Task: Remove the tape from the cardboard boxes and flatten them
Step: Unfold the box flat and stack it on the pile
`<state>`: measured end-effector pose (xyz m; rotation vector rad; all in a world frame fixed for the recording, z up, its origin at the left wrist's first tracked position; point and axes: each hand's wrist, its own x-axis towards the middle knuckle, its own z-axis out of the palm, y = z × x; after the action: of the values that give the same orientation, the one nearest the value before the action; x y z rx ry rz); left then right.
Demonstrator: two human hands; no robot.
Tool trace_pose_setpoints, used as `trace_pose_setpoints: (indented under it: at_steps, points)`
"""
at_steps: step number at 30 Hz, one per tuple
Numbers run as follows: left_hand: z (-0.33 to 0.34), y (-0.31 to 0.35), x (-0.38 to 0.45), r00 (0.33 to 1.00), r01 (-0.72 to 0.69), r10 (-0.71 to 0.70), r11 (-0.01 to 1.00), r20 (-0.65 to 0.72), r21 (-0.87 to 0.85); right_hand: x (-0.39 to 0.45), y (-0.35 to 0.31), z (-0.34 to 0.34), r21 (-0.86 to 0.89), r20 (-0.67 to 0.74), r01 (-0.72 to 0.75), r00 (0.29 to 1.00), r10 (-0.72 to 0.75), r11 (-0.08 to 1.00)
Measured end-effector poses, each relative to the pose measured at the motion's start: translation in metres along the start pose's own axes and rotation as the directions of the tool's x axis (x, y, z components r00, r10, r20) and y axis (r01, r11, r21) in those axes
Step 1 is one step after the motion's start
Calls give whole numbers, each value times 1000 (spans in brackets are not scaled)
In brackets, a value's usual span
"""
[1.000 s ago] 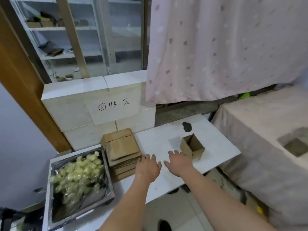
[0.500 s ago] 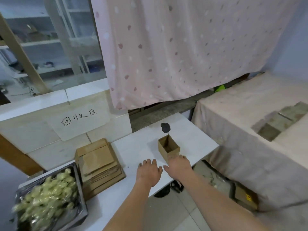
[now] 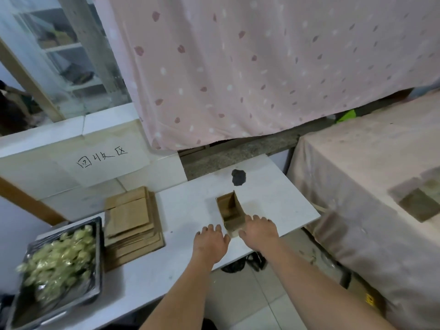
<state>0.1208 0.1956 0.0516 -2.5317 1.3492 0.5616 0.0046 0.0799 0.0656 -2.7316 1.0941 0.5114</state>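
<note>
Head camera looks down on a white table (image 3: 185, 210). One small open cardboard box (image 3: 230, 214) stands near the table's front edge. Right hand (image 3: 258, 231) touches its near right corner with relaxed fingers. Left hand (image 3: 210, 242) rests flat just beside the box, fingers straight. A stack of flattened boxes (image 3: 133, 225) lies well to the left

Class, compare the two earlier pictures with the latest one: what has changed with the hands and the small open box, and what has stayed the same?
The right hand has moved forward to the open cardboard box and now touches its near end; a second ago it lay short of it. The left hand has stayed flat on the white table, holding nothing. The box, the stack of flattened cardboard and the tray have not shifted; only the camera turned.
</note>
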Motion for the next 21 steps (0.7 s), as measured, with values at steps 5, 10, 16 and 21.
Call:
trace_pose_setpoints:
  at_steps: [5, 10, 16, 21]
  points:
    - [3, 8, 25, 998, 47, -46, 999, 52, -14, 31, 19, 6, 23, 20, 22, 1000, -23, 999]
    - [11, 4, 56, 994, 74, -73, 997, 78, -19, 69, 25, 7, 41, 45, 31, 998, -33, 999]
    - [11, 0, 97, 984, 145, -126, 977, 124, -159, 115, 20, 16, 102, 109, 28, 993, -39, 994]
    - [17, 5, 133, 965, 242, -181, 896, 191, -372, 156, 17, 20, 179, 228, -27, 974, -15, 983]
